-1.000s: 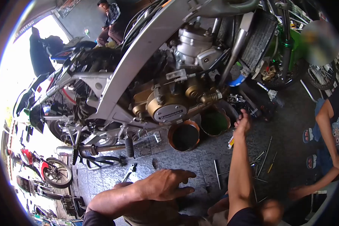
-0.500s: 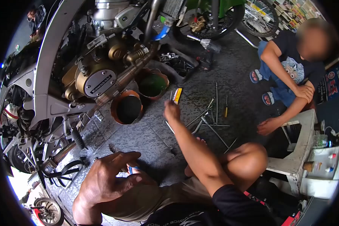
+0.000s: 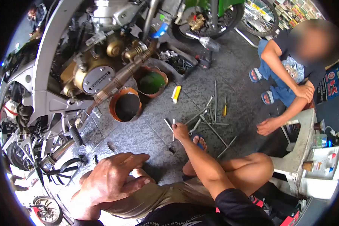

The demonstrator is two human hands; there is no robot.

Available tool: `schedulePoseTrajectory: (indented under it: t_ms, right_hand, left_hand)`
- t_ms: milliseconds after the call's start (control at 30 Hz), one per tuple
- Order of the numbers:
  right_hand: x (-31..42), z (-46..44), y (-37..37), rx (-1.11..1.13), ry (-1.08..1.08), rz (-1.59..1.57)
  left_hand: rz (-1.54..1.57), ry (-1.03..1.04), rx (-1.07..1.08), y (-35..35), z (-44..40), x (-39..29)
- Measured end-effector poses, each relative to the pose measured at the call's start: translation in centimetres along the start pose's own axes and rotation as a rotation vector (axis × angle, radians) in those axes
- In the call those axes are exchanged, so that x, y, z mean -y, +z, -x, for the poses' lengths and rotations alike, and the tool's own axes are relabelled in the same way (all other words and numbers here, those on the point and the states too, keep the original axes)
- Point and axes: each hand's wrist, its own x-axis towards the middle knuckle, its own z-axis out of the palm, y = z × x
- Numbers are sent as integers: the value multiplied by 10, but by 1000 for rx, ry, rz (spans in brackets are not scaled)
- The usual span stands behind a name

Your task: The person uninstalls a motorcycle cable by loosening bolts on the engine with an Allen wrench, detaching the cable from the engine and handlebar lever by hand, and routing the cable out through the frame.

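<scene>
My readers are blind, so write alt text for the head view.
A person's right hand touches a metal rod near tools on the floor, beside a part-stripped Kawasaki motorcycle; the left hand hovers open; another person is nearby.

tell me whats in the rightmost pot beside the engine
Something green, possibly liquid, shows inside the rightmost pot. Anything beneath that green surface is covered and can't be seen.

a person [image 3: 277, 49] in a dark printed shirt [image 3: 309, 71] and blue jeans [image 3: 287, 96] near the floor's [image 3: 235, 66] right edge, a white stool [image 3: 292, 164] beside that person, a clear cup [image 3: 320, 140] by the stool's right edge, a blue banner [image 3: 333, 83], a spoked wheel [image 3: 258, 18] at the floor's far edge
</scene>
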Motion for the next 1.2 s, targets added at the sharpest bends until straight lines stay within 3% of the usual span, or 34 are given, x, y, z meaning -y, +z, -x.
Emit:
schedulePoseTrajectory:
  t_ms: [67, 100, 133, 167, 200, 267, 400, 467, 533, 600, 633, 700, 733, 833, 867, 933, 1200]
  right_hand:
    - [-20, -11, 1, -80, -71, -87]
    - [-8, -9, -11, -62, 29, -145]
    - [-21, -16, -5, -30, -6, -172]
    - [-61, -30, 32, -90, -96, -177]
    - [-34, -18, 10, 118, 177, -730]
    - [13, 0, -26, 256, 416, -644]
    - [40, -12, -33, 255, 487, -506]
    - [43, -32, -33, 287, 521, -987]
    - [91, -36, -71, 254, 494, -1008]
    - [123, -44, -98, 96, 235, -967]
    - [129, -50, -106, 91, 230, -975]
    - [142, -57, -126, -400, -415, -105]
    - [151, -56, -137, -405, -417, -110]
    - [193, -33, -191, 33, -228, -864]
    - [198, -31, -197, 32, -231, -867]
    - [208, -26, -209, 258, -168, -1318]
    - [249, 4, -232, 374, -186, -1559]
  left_hand:
    - [-18, 27, -29, 2, -3, -1]
    - [-15, 53, -8, 2, -6, 4]
    - [-16, 78, 6, 3, -9, 11]
    - [-45, 93, -17, 3, -12, 15]
    - [-70, 117, -31, 5, -15, 20]
    - [-123, 144, -122, 7, -17, 26]
    - [-51, 133, -98, 0, -19, 22]
    - [-1, 78, -102, 0, -21, 24]
    - [4, 58, -112, 0, -22, 29]
    - [6, 42, -120, -2, -24, 31]
    - [28, 17, -116, -3, -24, 31]
    - [44, -6, -114, -3, -25, 31]
    - [37, -7, -135, -2, -25, 32]
    - [23, 15, -192, -2, -26, 36]
    - [21, 37, -224, -2, -26, 35]
    - [2, 13, -262, -10, -27, 26]
    - [-33, 118, -629, -26, -56, 43]
